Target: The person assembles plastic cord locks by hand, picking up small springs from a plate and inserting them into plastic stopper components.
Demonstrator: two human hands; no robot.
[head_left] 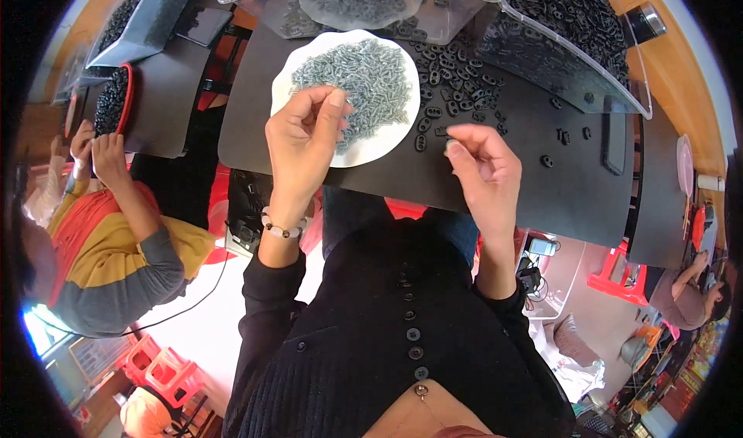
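Note:
A white plate (279, 90) with a wavy rim holds a heap of small silver metal springs (368, 74). Over its near left part is my left hand (306, 132), thumb and forefinger pinched together; whatever is between the tips is too small to make out. To the right of the plate, my right hand (489, 167) is also closed in a pinch above the dark table (356, 176). Something tiny and dark shows by its fingertips, but I cannot tell if it is held. Loose black oval plastic pieces (457, 82) with two holes lie just beyond that hand.
Clear plastic bins (557, 51) of black pieces stand along the far side. A few pieces (547, 161) are scattered at the right, near a flat black tray (615, 144). At left, another person (116, 237) works by a red-rimmed container (128, 97).

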